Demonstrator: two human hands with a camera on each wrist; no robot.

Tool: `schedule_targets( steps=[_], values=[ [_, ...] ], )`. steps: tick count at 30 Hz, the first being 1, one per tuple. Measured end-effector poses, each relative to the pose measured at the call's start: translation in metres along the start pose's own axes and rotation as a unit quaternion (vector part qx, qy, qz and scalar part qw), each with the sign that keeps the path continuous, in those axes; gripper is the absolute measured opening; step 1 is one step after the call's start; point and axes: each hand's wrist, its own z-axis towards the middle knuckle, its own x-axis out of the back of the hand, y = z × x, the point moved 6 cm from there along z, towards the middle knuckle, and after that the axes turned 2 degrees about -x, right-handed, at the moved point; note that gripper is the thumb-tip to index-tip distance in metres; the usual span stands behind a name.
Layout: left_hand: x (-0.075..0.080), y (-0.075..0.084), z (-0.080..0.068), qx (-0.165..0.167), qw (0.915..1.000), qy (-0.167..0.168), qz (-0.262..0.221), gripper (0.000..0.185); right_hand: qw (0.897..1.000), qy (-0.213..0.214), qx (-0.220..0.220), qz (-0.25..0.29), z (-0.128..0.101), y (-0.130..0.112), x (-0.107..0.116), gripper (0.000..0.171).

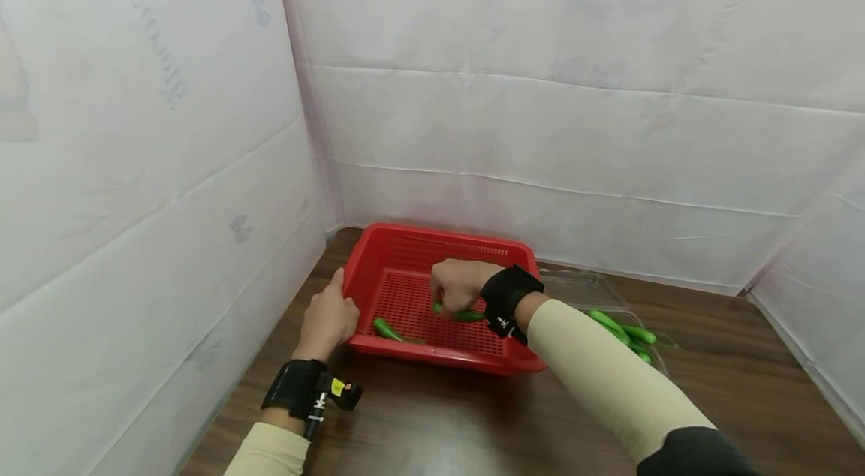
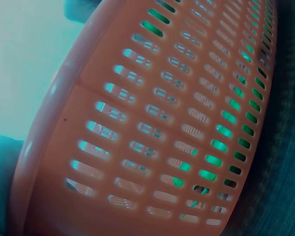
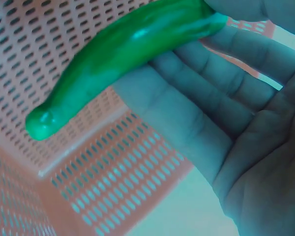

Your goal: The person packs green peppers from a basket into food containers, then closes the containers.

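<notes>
A red plastic basket with slotted walls stands on the table. At its left front corner my left hand grips the rim; the left wrist view shows the slotted wall close up, with green showing through some slots. Inside the basket, low over the floor, my right hand holds a green chili pepper between thumb and fingers, its rounded end sticking out. Another green chili lies on the basket floor near the front left.
Right of the basket, a clear plastic tray has several green chilies in and around it, partly behind my right forearm. White sheeting walls in the brown wooden table at the back and sides.
</notes>
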Motion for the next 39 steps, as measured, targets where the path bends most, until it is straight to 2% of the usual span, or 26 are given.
schedule_targets(
  steps=[9, 18, 22, 28, 35, 39],
  values=[
    [0.008, -0.003, 0.005, 0.001, 1.0000, -0.001, 0.001, 0.070, 0.999, 0.019, 0.037, -0.034, -0.027, 0.009, 0.021, 0.048],
    [0.005, -0.006, 0.006, 0.004, 1.0000, -0.007, -0.001, 0.071, 0.999, 0.012, 0.039, -0.028, -0.052, 0.034, 0.018, 0.043],
    [0.005, -0.005, 0.006, 0.003, 1.0000, -0.006, -0.002, 0.070, 0.999, 0.017, 0.026, -0.017, -0.069, 0.048, 0.018, 0.040],
    [0.004, -0.005, 0.007, 0.002, 1.0000, -0.007, -0.007, 0.069, 1.000, 0.025, 0.009, 0.007, -0.098, 0.073, 0.015, 0.047],
    [0.005, -0.009, 0.010, 0.005, 0.9999, -0.007, -0.007, 0.070, 0.999, 0.031, -0.004, 0.019, -0.125, 0.098, 0.007, 0.030],
    [0.005, -0.011, 0.011, 0.003, 0.9999, -0.007, -0.009, 0.069, 0.999, 0.039, -0.022, 0.014, -0.136, 0.110, 0.005, 0.039]
  ],
)
